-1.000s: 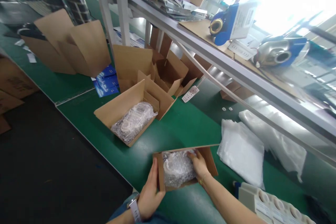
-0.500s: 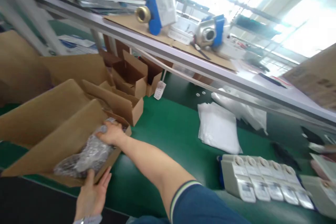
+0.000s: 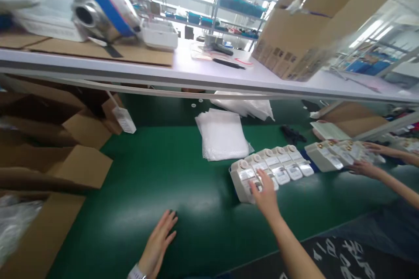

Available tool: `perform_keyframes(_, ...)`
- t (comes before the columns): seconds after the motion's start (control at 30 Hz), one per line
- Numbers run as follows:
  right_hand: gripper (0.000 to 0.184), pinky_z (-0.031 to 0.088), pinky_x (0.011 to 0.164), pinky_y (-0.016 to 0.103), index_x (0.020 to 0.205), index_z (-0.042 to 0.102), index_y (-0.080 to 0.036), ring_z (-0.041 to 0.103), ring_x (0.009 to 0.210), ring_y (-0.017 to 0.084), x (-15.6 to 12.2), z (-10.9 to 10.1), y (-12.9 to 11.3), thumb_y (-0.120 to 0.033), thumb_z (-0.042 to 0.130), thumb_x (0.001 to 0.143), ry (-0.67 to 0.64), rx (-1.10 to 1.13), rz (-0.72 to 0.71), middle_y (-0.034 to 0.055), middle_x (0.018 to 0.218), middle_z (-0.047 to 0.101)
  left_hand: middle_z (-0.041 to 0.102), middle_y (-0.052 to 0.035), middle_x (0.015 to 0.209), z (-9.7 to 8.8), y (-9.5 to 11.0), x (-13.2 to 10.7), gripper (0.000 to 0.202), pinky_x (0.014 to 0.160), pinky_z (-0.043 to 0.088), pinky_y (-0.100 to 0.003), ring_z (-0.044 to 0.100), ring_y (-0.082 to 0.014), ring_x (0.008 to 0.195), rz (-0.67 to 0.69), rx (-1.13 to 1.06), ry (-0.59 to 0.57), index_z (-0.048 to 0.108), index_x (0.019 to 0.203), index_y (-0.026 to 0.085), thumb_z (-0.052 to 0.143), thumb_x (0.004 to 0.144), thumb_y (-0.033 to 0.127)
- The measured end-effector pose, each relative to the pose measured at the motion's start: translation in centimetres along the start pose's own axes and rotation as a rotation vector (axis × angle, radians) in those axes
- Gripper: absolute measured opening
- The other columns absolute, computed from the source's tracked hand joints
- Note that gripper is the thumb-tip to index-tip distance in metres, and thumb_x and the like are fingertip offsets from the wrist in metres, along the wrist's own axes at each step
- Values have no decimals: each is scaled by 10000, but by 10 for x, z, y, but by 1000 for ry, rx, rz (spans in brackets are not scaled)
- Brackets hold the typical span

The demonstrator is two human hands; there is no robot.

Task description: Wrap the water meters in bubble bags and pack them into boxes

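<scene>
**A:** What's changed in the head view since a moment ago?

**B:** Both hands are off the cardboard box (image 3: pixel 42 237) now. It sits cut off at the left edge with its bubble wrap (image 3: pixel 13 226), and the view has swung right along the green worktop (image 3: pixel 147 183).

**A:** Where's the right hand (image 3: pixel 266 196)?

**B:** Stretched out to the nearest white plastic unit (image 3: pixel 240 181) in a row of them. Its fingers (image 3: pixel 258 186) are open and spread, lying on the unit's top, not closed around it. Nothing stands between hand and unit.

**A:** And the left hand (image 3: pixel 159 242)?

**B:** Low over the green surface, well apart from the unit, with its fingers (image 3: pixel 170 222) open and empty. A watch (image 3: pixel 135 272) shows on the wrist.

**A:** What else is around?

**B:** A stack of clear plastic bags (image 3: pixel 222 135) lies just behind the row. At far right, a co-worker's hands (image 3: pixel 366 157) reach toward more units (image 3: pixel 322 157). Above runs a raised worktop (image 3: pixel 203 72) holding a metal-and-blue pump (image 3: pixel 104 13) and a large carton (image 3: pixel 294 39).
</scene>
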State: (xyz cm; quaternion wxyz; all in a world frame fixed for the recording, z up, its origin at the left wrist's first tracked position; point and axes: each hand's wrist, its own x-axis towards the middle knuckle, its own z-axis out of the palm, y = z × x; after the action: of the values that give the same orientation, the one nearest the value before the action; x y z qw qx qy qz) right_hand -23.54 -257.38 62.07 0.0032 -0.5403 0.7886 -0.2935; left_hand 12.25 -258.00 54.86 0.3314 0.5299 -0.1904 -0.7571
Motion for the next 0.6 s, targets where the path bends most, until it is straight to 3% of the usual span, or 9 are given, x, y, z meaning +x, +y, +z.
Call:
perform_keyframes(0.07,561,271,1071,398,1238,462,-67,385,1253,252,15,-39,71,-432,461,811,83,-48,264,192,1303,474,376,-146,1432,63,-3,21,595,1061,344,-442,379,-249,1310,-46,228,-187,374,1354,217,544,831,444)
perform_keyframes(0.13,598,266,1066,410,1253,447,-35,384,1252,280,41,-73,133,-426,448,800,138,-74,440,221,1303,466,318,-150,1463,125,-9,44,669,1069,314,-456,341,-249,1331,-79,390,-280,325,1388,215,558,819,480)
perform_keyframes(0.23,642,281,1042,451,1276,418,15,384,1249,331,96,-108,214,-439,388,822,130,-68,629,273,1302,449,297,-156,1471,204,-25,78,689,1037,330,-488,325,-263,1338,-95,452,-273,297,1400,212,533,829,519)
perform_keyframes(0.3,625,305,1022,455,1253,458,7,416,1226,339,136,-117,261,-450,363,837,42,-26,717,275,1274,481,370,-163,1430,245,-36,95,672,991,384,-476,383,-281,1300,-68,403,-225,357,1368,207,533,820,553)
perform_keyframes(0.37,572,357,982,444,1172,555,-41,493,1153,329,170,-117,298,-472,390,833,-111,53,761,246,1187,563,474,-167,1349,274,-45,107,660,957,428,-433,485,-283,1212,-3,322,-172,440,1312,185,572,790,567)
perform_keyframes(0.43,547,442,879,437,1043,641,-92,592,1006,314,195,-110,322,-541,430,812,-308,167,783,210,1032,648,547,-170,1268,292,-48,112,657,942,447,-394,565,-269,1112,63,257,-116,499,1261,153,628,755,553)
perform_keyframes(0.53,661,504,729,441,932,670,-121,654,828,301,215,-100,339,-698,392,770,-617,376,880,189,870,684,582,-172,1218,304,-45,113,667,930,459,-383,599,-265,1050,93,235,-58,516,1247,127,670,732,521)
perform_keyframes(0.6,716,513,688,442,901,668,-123,664,767,301,221,-97,340,-740,329,769,-694,431,864,195,802,683,587,-165,1214,307,-39,112,682,924,464,-390,597,-273,1053,81,248,-53,498,1271,130,673,732,511)
